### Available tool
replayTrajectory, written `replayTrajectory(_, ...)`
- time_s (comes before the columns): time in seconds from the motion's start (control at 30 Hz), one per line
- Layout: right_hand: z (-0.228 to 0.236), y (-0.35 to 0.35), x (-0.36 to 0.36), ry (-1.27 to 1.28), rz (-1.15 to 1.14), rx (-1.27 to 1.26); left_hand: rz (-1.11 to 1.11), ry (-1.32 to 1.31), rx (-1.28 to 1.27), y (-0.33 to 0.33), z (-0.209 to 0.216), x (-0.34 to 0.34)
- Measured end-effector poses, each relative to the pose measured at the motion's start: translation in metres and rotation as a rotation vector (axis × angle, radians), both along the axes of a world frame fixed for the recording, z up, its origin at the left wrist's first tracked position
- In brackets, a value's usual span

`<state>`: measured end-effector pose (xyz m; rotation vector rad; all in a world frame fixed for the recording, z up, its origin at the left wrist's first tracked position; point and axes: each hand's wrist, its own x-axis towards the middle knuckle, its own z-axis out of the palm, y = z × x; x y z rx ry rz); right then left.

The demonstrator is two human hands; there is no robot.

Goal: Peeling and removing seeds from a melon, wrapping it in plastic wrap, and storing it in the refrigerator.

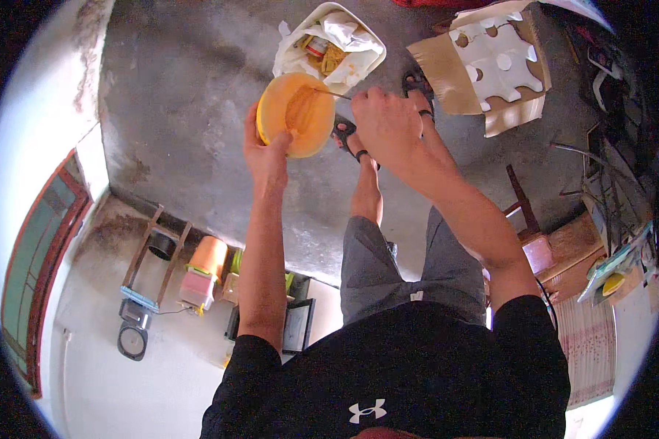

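Observation:
In my left hand [269, 150] lies a halved melon [294, 121] with yellow skin and orange flesh, its cut side and hollow turned toward the right. The left thumb presses on the lower cut rim, and the fingers curl round the skin. My right hand [388, 121] is closed on a thin metal utensil [338, 94], whose far end reaches the flesh near the melon's upper part. The shape of that end is hard to make out. Just beyond the melon stands a white bin [373, 55] with a plastic liner, holding orange-brown scraps [333, 58] and a crumpled wrapper.
An opened cardboard box [465, 88] with a white cut-out insert sits at the far right on the grey concrete floor [198, 95]. My sandalled feet [348, 135] are between bin and box. A wooden stool [520, 194] and metal frames stand right; stacked tubs [206, 256] stand left.

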<state>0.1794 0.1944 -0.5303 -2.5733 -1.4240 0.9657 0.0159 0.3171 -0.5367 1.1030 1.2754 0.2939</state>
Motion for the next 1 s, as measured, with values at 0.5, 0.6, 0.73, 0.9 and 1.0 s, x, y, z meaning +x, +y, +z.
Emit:
replayTrajectory(0.5,-0.007,-0.007,0.005,-0.021,-0.029,0.038,0.072,-0.025,-0.035,0.007,-0.004,0.005)
replayTrajectory(0.6,-0.017,-0.009,-0.004,0.039,-0.026,0.062,0.037,-0.015,-0.057,0.006,-0.005,0.009)
replayTrajectory(0.73,-0.02,-0.007,-0.004,0.165,-0.054,0.089,0.071,-0.047,-0.09,0.008,-0.003,0.004)
replayTrajectory(0.9,-0.008,0.0,-0.007,0.218,0.005,0.038,0.074,-0.092,-0.08,0.011,-0.005,-0.002)
replayTrajectory(1.0,-0.016,0.0,-0.005,0.221,-0.021,0.015,0.045,-0.082,-0.072,0.012,-0.006,-0.002)
